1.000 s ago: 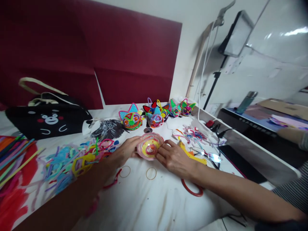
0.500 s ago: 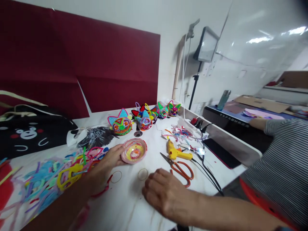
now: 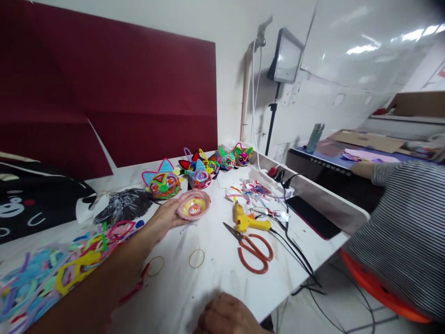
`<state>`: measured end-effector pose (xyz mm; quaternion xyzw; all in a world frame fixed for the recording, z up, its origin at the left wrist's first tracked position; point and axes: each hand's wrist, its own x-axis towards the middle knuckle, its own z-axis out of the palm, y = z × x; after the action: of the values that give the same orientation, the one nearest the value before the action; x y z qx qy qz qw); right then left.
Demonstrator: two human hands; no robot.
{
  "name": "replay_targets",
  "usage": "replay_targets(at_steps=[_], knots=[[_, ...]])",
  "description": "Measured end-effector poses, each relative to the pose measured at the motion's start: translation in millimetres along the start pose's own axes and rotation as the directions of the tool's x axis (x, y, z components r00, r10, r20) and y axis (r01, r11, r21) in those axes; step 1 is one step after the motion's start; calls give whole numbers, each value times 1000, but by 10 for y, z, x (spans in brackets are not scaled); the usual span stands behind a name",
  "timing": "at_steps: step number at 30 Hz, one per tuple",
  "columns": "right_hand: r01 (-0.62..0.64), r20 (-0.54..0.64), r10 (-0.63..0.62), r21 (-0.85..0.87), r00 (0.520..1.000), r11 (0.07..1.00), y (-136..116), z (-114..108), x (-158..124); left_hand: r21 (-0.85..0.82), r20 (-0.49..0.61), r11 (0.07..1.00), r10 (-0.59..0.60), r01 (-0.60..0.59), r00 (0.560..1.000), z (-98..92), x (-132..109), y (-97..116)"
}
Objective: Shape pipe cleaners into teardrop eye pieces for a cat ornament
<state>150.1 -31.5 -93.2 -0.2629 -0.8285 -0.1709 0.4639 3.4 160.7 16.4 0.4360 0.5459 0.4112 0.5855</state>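
Observation:
My left hand point(image 3: 164, 219) holds a small pink and yellow bowl-shaped craft point(image 3: 193, 204) by its left rim, just above the white table point(image 3: 215, 273). My right hand point(image 3: 227, 317) rests at the table's near edge at the bottom of the view, its fingers curled in and nothing showing in them. Behind the bowl stands a row of several colourful cat-face crafts point(image 3: 163, 180). Orange-handled scissors point(image 3: 252, 248) and a yellow glue gun point(image 3: 247, 222) lie to the right of the bowl.
Loose coloured pipe-cleaner shapes point(image 3: 52, 273) cover the table's left side, by a black bear-face bag point(image 3: 31, 199). Two wire rings point(image 3: 196, 258) lie near the front. Glasses point(image 3: 274, 214) and black cables trail off the right edge. A person in a striped top point(image 3: 406, 232) sits at right.
My right hand has let go of the bowl and drawn back to the near table edge. The view has swung right, bringing the scissors and the seated person into sight. My left hand keeps the bowl.

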Motion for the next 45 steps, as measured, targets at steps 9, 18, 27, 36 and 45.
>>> replay_targets(at_steps=[9, 18, 27, 36, 45], knots=[[-50, 59, 50, -5, 997, 999, 15, -84, 22, 94, -40, 996, -3, 7, 999, 277, 307, -62], [12, 142, -18, 47, 990, 999, 88, -109, 4, 174, -34, 984, -22, 27, 999, 231, 284, -16], [-34, 139, 32, 9, 990, 999, 32, -87, -27, 355, -11, 930, 107, -96, 994, -280, 181, -86], [-27, 130, 26, 4, 991, 1000, 32, -117, -38, 973, 212, 16, 323, -229, 922, -1323, -107, -292], [-26, 169, 9, 101, 986, 995, 16, -311, 62, 988, 104, 83, 276, -132, 956, -1549, -404, -328]])
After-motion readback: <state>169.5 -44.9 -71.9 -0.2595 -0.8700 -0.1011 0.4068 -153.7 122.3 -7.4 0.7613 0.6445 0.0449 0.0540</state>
